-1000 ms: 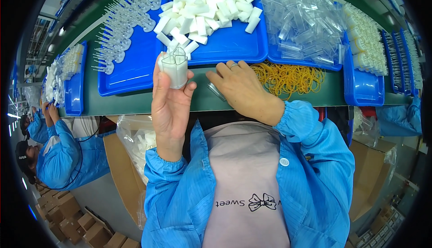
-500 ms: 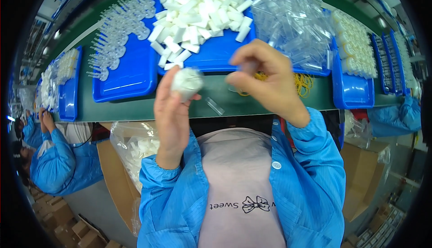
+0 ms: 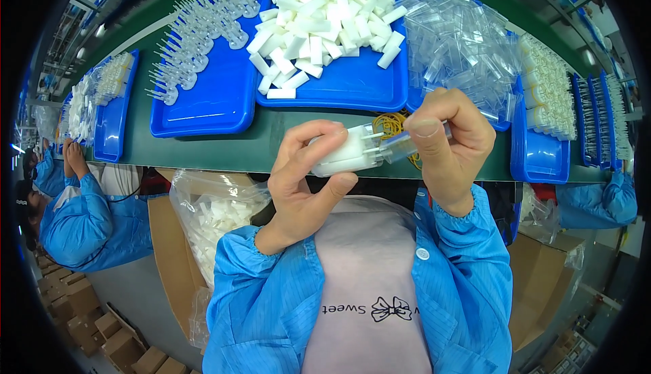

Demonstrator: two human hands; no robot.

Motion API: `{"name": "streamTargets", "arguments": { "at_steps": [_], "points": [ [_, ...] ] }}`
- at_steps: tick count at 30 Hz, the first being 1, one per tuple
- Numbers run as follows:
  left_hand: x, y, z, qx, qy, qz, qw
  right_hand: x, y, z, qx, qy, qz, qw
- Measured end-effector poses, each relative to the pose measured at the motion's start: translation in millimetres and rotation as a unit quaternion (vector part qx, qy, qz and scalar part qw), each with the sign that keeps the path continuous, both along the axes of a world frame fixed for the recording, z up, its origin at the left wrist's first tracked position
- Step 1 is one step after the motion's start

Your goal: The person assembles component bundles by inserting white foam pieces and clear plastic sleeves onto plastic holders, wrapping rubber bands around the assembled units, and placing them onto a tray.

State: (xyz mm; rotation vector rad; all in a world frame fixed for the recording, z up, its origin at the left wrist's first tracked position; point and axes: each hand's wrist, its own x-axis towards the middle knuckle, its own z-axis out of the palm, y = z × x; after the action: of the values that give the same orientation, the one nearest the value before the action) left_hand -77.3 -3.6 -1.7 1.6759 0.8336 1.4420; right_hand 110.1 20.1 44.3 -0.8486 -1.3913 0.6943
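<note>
A clear bundle with white pieces [image 3: 347,153] was held by the left hand [image 3: 302,187] above the near edge of the table [image 3: 210,150]. A clear part with prongs [image 3: 399,148] was pinched by the right hand [image 3: 458,145] at the bundle's end. Yellow bands [image 3: 392,125] were seen behind. White blocks [image 3: 317,25] were piled in a blue tray [image 3: 352,84] farther back.

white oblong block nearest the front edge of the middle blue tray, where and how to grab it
Probably pinch the white oblong block across its long sides at mid-length, coming from above and the person's side: it lies flat, its length running left to right near the front of the blue plastic tray; other white blocks crowd behind it, none in front.
</note>
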Motion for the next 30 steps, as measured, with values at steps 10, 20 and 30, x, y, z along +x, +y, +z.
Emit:
{"name": "streamTargets", "arguments": {
  "at_steps": [10,20,30],
  "points": [
    [4,3,1,0.036,0.009,0.009,0.999,-12,5,2,0.021,-0.125,-0.02,0.992],
    [1,3,-2,0.048,0.038,0.054,0.997,-5,-15,27,-0.067,-0.265,0.026,0.962],
    [0,-3,5,0.049,0.028,0.038,0.998,-10,-22,20,-0.012,-0.238,-0.021,0.971]
  ]
}}
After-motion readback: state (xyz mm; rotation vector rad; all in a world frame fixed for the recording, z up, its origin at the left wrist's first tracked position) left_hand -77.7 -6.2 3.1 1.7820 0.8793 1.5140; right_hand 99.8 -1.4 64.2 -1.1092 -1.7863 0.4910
